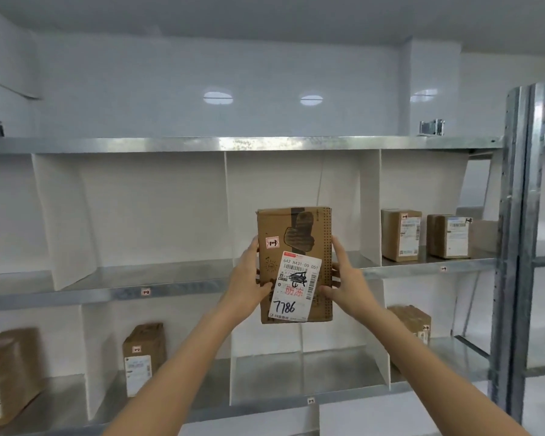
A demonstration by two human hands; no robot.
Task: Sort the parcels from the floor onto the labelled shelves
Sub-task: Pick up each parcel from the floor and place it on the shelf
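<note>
I hold a brown cardboard parcel upright in front of the middle compartment of the metal shelving. It carries a white shipping label with "7786" handwritten on it and a small red-edged sticker at its left. My left hand grips its left edge and my right hand grips its right edge. The parcel's lower half overlaps the shelf rail in the view; I cannot tell whether it rests on the shelf.
White dividers split the shelves into compartments with small tags on the rails. Two boxes stand in the right compartment. More boxes sit on the lower shelf. A steel upright stands at right.
</note>
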